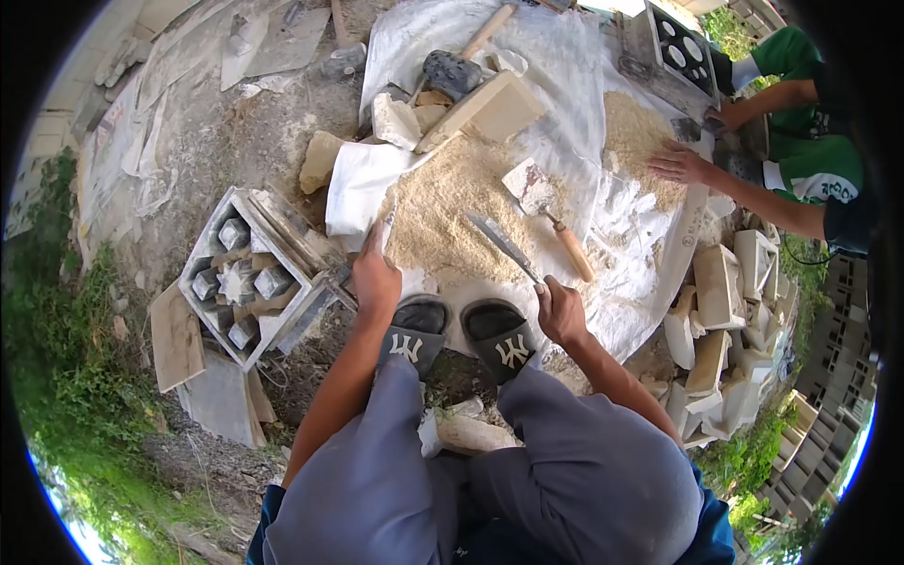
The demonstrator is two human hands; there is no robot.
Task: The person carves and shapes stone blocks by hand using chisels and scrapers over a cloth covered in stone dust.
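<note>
My right hand (562, 313) is closed around the near end of a long, flat metal blade (504, 247), whose far end points up and left over a pile of pale, crumbly sand-like material (452, 202). At the left edge of that pile is my left hand (377, 280), its fingers pressed together beside the white sheet (363, 184). Something thin shows at its fingertips, but I cannot make out what it is. A trowel (532, 188) with a wooden handle lies just right of the blade, its plate smeared with white material.
To the left stands a mold box (247, 278) with a star-shaped centre. A mallet (454, 73) and broken blocks (395, 121) lie beyond the pile. At right, another person's hand (680, 163) rests by a second sand pile (633, 141). Cast pieces (720, 287) are stacked below.
</note>
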